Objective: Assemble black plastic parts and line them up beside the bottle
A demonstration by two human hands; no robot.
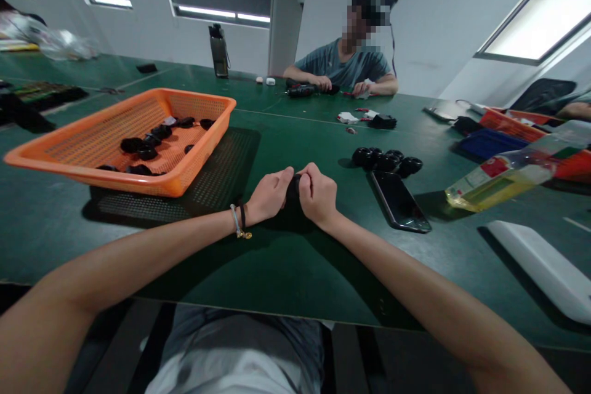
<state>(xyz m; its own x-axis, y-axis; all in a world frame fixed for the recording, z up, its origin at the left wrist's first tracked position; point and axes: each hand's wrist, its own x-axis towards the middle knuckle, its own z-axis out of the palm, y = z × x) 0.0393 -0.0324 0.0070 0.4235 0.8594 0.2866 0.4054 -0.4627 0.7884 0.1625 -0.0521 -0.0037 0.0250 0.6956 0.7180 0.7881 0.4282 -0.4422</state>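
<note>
My left hand [271,194] and my right hand [318,194] meet over the green table [286,265], both closed around one small black round part [294,186] that is mostly hidden between the fingers. An orange mesh basket [69,157] stands to the left with several similar black parts [148,148] inside. A cluster of black round parts [386,160] lies on the table to the right of my hands, just behind a dark phone [399,202].
A person sits across the table, hands on a dark tool [302,90]. A tilted bottle of yellow liquid [512,175] lies at the right, with a white flat object [540,268], a blue tray [484,143] and an orange tray [517,125]. A dark bottle [218,51] stands far back.
</note>
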